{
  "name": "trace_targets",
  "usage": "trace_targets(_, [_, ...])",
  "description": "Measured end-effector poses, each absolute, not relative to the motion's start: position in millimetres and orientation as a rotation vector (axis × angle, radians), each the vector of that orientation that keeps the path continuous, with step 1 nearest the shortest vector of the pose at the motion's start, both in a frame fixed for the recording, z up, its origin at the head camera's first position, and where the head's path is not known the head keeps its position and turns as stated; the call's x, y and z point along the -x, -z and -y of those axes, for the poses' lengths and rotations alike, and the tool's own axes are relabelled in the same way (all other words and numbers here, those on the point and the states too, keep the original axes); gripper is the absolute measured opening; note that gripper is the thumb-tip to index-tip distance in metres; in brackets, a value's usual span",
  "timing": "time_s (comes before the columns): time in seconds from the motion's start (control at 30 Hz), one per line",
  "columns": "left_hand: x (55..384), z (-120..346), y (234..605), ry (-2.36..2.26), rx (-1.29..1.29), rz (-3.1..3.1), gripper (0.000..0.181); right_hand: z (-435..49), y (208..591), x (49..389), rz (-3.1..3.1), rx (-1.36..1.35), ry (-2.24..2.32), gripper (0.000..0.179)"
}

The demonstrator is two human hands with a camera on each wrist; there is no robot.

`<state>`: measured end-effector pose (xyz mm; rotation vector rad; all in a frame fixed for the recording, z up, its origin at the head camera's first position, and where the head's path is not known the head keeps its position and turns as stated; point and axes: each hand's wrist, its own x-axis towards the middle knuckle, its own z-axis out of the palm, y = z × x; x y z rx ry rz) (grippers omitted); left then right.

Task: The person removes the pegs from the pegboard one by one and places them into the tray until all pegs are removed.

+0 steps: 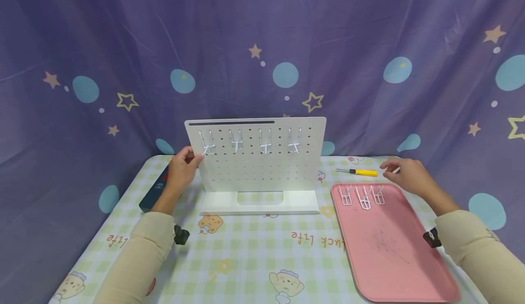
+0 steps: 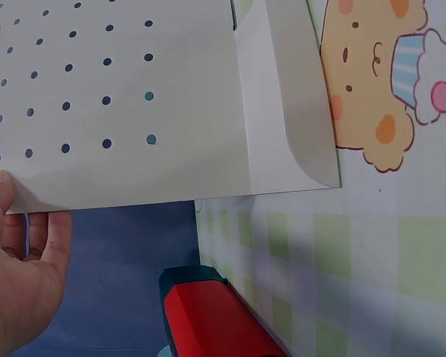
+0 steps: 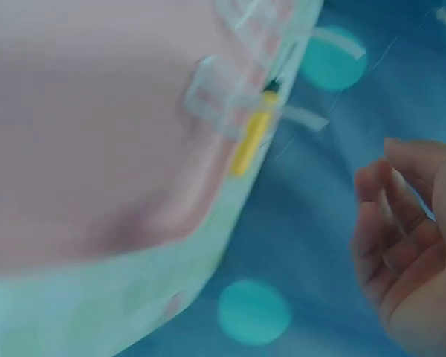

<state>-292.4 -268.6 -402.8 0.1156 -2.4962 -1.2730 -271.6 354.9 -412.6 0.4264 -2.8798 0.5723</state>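
a white pegboard (image 1: 262, 172) stands upright on its foot toward the back edge of the counter (image 1: 246, 258), its holed face toward the person. the left hand (image 1: 180, 169) has its fingers clamped on the board's left edge, thumb on the front and the others behind, probably to steady the board, since it seems light and could slide or tip if pushed. four white wire hooks (image 1: 236, 145) sit in a row across its upper part, spread fairly evenly, perhaps so that each has room. a pink tray (image 1: 393, 244) lies along the counter's right side, within the right arm's reach, and three loose hooks (image 1: 364, 200) lie side by side near its back left corner, which seems handy for lifting them singly. the right hand (image 1: 410, 176) hovers just past the tray's back right corner, its fingers curled around a thin pale piece (image 1: 397, 170), likely another hook, though blur leaves its shape unclear. a yellow screwdriver (image 1: 365, 172) rests between the tray's back edge and the counter's back edge, apart from both hands. a dark and red box (image 1: 153, 197) lies near the counter's left edge, beside the left forearm, apparently set aside from the board.
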Motion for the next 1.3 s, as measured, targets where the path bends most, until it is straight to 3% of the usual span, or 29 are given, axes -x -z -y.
trace_targets(0.63, [289,265,397,1.272,-0.126,2.501,0.023,-226,388,280,2.288,-0.651,-0.668,0.019])
trace_targets(1.3, [289,264,398,1.284,-0.167,2.507,0.024,-144,381,297,2.224,-0.726,-0.634,0.022])
